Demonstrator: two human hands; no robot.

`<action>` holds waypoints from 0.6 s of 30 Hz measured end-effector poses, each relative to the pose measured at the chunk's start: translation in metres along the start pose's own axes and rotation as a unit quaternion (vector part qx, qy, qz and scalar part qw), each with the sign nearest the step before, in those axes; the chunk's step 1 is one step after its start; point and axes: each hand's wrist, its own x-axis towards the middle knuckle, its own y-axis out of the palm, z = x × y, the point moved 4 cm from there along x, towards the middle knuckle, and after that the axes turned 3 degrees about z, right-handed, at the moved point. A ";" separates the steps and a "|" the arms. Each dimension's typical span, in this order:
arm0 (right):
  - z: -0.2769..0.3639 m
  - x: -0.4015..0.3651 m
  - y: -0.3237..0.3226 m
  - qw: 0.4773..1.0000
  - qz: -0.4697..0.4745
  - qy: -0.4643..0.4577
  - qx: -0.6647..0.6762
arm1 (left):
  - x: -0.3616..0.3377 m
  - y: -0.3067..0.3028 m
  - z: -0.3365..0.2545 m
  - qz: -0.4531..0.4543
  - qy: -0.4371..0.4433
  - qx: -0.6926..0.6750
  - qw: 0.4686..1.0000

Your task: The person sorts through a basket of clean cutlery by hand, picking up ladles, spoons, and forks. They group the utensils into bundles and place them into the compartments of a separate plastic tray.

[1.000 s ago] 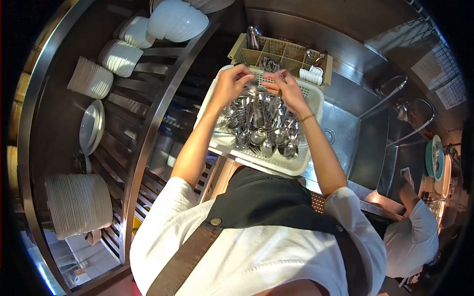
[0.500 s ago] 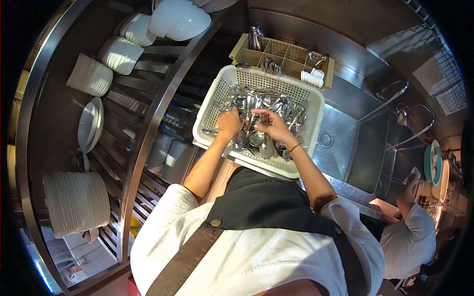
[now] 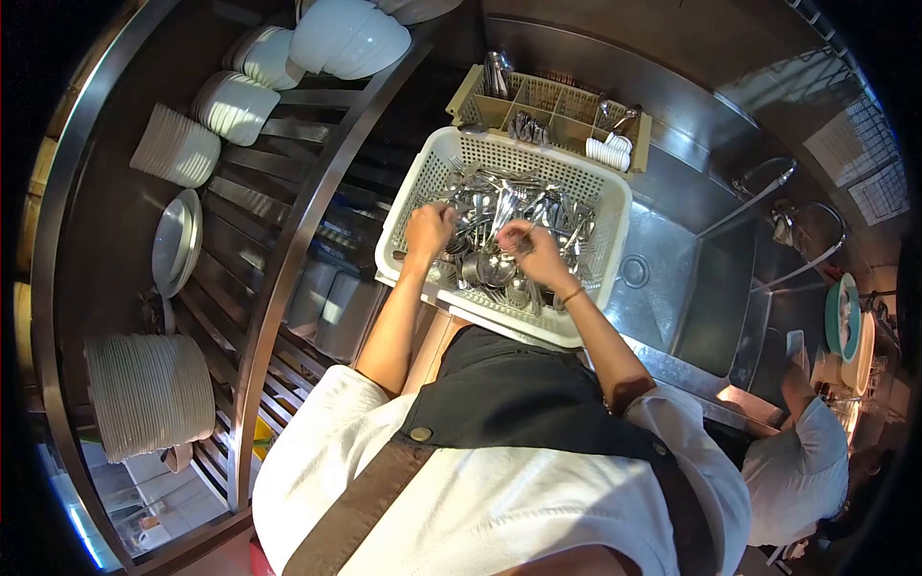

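A white plastic basket (image 3: 415,197) full of steel spoons and forks (image 3: 519,206) stands on the edge of a steel sink. My left hand (image 3: 428,228) is down in the left part of the pile, fingers closed around some cutlery. My right hand (image 3: 534,252) is in the middle of the pile, pinching a piece of cutlery between fingers and thumb. Behind the basket sits a beige divided cutlery holder (image 3: 547,101) with a few sorted pieces in its compartments.
Stacks of white bowls (image 3: 346,38) and plates (image 3: 149,396) fill the steel rack on the left. A deep sink basin (image 3: 672,278) with taps (image 3: 768,182) lies to the right. Another person in white (image 3: 797,461) works at the lower right.
Both hands dropped from above the basket's far rim into the cutlery pile. Since half a second ago my left hand shifted left and my right hand lifted slightly, holding a piece.
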 end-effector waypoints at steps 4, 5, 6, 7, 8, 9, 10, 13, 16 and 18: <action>0.034 0.014 -0.035 0.995 -0.003 0.082 0.058 | -0.008 -0.054 -0.027 -0.167 0.192 0.000 0.967; 0.040 0.019 -0.041 0.997 -0.023 0.071 0.032 | -0.010 -0.068 -0.039 -0.142 0.212 -0.008 0.967; 0.050 0.025 -0.044 0.997 -0.023 0.072 0.032 | -0.013 -0.083 -0.052 -0.117 0.232 -0.017 0.965; 0.060 0.033 -0.047 0.997 -0.023 0.068 0.029 | -0.013 -0.096 -0.065 -0.096 0.285 -0.012 0.954; 0.068 0.042 -0.049 0.997 -0.022 0.064 0.026 | -0.012 -0.108 -0.077 -0.097 0.284 -0.011 0.954; 0.076 0.052 -0.046 0.998 -0.005 0.028 0.062 | -0.011 -0.112 -0.089 -0.043 0.294 -0.011 0.955; 0.083 0.059 -0.042 0.998 -0.003 0.027 0.062 | -0.009 -0.111 -0.098 0.010 0.305 -0.011 0.952; 0.094 0.074 -0.028 0.992 0.081 0.031 0.097 | -0.003 -0.101 -0.124 0.048 0.313 -0.099 0.944; 0.081 0.073 -0.015 0.984 0.097 0.066 0.136 | 0.005 -0.077 -0.125 0.000 0.296 -0.109 0.949; 0.051 0.072 -0.020 0.970 0.146 0.063 0.183 | -0.003 -0.062 -0.117 0.038 0.177 -0.209 0.961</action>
